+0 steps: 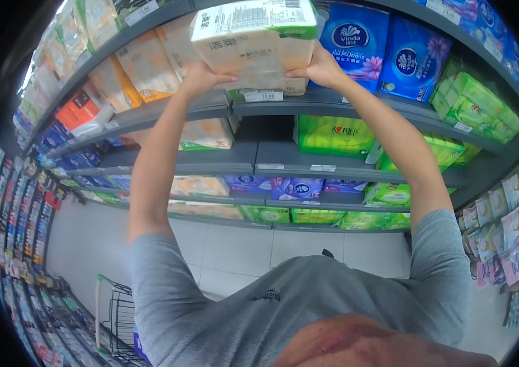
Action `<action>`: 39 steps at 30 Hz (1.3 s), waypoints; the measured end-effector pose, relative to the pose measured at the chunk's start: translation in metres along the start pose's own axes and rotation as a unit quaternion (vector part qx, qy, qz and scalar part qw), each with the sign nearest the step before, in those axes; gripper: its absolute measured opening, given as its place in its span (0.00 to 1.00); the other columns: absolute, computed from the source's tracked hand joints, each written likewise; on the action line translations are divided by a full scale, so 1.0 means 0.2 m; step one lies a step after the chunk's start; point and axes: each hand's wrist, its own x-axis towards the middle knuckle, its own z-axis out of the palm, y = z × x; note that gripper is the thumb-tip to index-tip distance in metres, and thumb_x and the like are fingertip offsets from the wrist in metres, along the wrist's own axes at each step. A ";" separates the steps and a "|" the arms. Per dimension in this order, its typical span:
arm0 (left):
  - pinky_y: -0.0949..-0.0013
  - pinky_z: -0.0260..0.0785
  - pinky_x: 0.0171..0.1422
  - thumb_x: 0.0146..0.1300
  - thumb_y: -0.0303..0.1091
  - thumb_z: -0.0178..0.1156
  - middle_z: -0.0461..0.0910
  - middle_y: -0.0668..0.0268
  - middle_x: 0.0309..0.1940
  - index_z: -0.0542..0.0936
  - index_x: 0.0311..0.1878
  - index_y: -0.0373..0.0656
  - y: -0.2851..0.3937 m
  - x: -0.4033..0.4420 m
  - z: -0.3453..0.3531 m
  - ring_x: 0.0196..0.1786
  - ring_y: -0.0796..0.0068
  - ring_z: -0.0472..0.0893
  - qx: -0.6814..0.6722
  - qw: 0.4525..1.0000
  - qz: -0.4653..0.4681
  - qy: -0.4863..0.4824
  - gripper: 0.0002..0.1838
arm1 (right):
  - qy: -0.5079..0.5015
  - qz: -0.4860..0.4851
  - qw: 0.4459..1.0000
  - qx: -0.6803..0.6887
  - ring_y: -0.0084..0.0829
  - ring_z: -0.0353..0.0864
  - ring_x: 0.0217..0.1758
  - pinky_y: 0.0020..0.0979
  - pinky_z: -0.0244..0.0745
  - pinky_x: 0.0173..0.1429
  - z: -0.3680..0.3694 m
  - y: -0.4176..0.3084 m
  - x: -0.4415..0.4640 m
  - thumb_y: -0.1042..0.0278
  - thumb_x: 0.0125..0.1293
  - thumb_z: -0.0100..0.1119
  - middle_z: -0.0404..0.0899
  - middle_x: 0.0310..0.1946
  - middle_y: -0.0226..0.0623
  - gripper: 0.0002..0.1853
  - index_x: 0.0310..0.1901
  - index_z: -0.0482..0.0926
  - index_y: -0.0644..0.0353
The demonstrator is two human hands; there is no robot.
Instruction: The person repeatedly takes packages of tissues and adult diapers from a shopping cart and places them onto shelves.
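Both my arms reach up to a shelf and hold a cream pack of tissues [253, 52] with a green edge and a printed white top. My left hand [201, 79] grips its left side, thumb across the front. On the opposite side my right hand [325, 68] clasps it, thumb also on the front. The other fingers are partly hidden behind the pack. A price label [264, 96] sits on the shelf edge just below. Right beside my right hand stands a blue Vinda tissue pack [352, 43]. Left of my left hand are more cream packs [146, 61].
Lower shelves hold a green tissue pack [336, 136], purple packs [296, 188] and more cream packs. A wire shopping cart [119, 312] stands at lower left on the tiled floor [235, 248]. Hanging goods [501, 226] line the right side; another stocked shelf [18, 214] is on the left.
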 end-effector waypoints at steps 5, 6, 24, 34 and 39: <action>0.65 0.71 0.56 0.48 0.41 0.75 0.82 0.59 0.45 0.80 0.49 0.35 -0.04 0.09 0.00 0.50 0.67 0.80 -0.037 0.995 -0.083 -0.030 0.28 | 0.020 0.062 0.998 0.014 0.43 0.77 0.56 0.35 0.70 0.61 -0.02 0.01 0.06 0.51 0.35 0.81 0.77 0.51 0.52 0.48 0.55 0.68 0.70; 0.65 0.71 0.56 0.48 0.41 0.75 0.82 0.59 0.45 0.80 0.49 0.35 -0.07 0.11 0.01 0.50 0.67 0.80 -0.037 0.995 -0.083 -0.029 0.28 | 0.020 0.061 0.998 0.014 0.43 0.77 0.56 0.35 0.70 0.61 -0.01 0.04 0.08 0.51 0.35 0.81 0.77 0.51 0.52 0.48 0.55 0.68 0.70; 0.74 0.72 0.40 0.55 0.47 0.69 0.82 0.62 0.44 0.78 0.52 0.38 -0.23 0.09 0.29 0.41 0.75 0.81 -0.214 0.957 -0.130 0.146 0.27 | 0.141 0.124 0.980 -0.071 0.39 0.83 0.47 0.33 0.76 0.51 0.09 0.06 0.01 0.38 0.42 0.73 0.82 0.44 0.50 0.46 0.55 0.72 0.70; 0.63 0.70 0.60 0.56 0.38 0.68 0.78 0.50 0.52 0.72 0.57 0.32 -0.03 -0.02 0.36 0.55 0.59 0.78 0.070 0.895 -0.186 0.400 0.29 | 0.159 0.149 0.976 -0.013 0.43 0.83 0.43 0.35 0.76 0.50 0.10 -0.04 -0.10 0.52 0.48 0.73 0.83 0.39 0.48 0.32 0.50 0.76 0.68; 0.69 0.70 0.54 0.61 0.30 0.64 0.78 0.61 0.44 0.72 0.53 0.34 0.05 -0.62 0.63 0.47 0.70 0.78 -0.139 0.896 -0.054 0.419 0.20 | 0.206 -0.056 0.971 -0.108 0.44 0.79 0.48 0.38 0.73 0.53 0.22 -0.13 -0.69 0.63 0.59 0.63 0.78 0.43 0.51 0.20 0.48 0.75 0.67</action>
